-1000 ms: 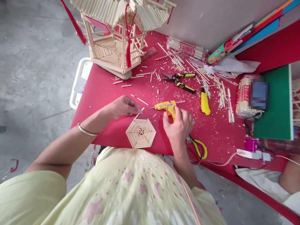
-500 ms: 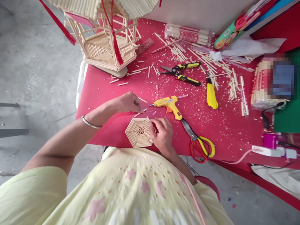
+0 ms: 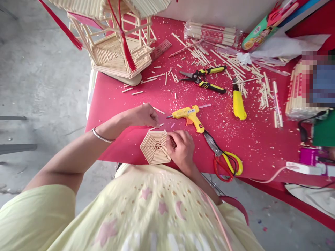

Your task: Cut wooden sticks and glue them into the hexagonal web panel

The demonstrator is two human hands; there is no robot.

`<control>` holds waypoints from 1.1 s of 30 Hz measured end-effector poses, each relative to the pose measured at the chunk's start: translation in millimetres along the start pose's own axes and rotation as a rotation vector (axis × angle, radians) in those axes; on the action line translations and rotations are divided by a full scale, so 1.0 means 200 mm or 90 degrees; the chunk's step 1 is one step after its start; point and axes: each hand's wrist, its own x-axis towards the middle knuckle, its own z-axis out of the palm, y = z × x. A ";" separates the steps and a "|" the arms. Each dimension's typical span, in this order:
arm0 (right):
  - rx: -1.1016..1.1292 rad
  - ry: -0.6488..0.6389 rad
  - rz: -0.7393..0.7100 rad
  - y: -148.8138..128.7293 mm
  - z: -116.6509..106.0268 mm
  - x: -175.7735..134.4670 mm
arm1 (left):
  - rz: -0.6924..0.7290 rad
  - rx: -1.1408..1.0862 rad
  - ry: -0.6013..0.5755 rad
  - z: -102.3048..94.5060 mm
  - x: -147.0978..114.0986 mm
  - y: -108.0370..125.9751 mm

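Note:
A flat hexagonal panel of wooden sticks [image 3: 154,150] lies near the table's front edge, its sticks set in rings around a small centre. Curled at the panel's right edge, my right hand [image 3: 181,148] pinches it between thumb and forefinger. My left hand [image 3: 145,115] is closed above the panel, its fingertips down on a short wooden stick [image 3: 152,129] that is partly covered by them. Just right of these fingertips, a yellow glue gun [image 3: 187,113] lies on its side, nozzle pointing left.
A stick-built pavilion [image 3: 117,52] with red tassels stands at the back left. Black-and-yellow pruning shears [image 3: 201,78], a yellow utility knife [image 3: 238,104] and red-and-yellow-handled scissors [image 3: 222,157] lie to the right. Cut sticks [image 3: 232,64], crumbs and wrapped stick bundles [image 3: 211,33] cover the back.
The view has shifted slightly, so things at the right appear a little farther right. Both hands keep nearly the same place by the panel.

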 end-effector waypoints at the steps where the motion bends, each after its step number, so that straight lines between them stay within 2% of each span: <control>1: 0.000 0.000 0.000 0.00 0.00 0.00 | 0.003 0.001 -0.001 0.00 0.00 0.00; 11: 0.008 0.002 -0.008 0.00 0.00 0.00 | 0.000 0.011 0.003 0.02 0.00 -0.01; 25: 0.004 -0.005 -0.005 0.00 0.00 0.00 | -0.040 0.033 -0.016 0.04 -0.01 0.06; 33: 0.002 -0.012 -0.003 0.01 0.00 0.00 | -0.023 0.069 -0.015 0.05 -0.01 0.06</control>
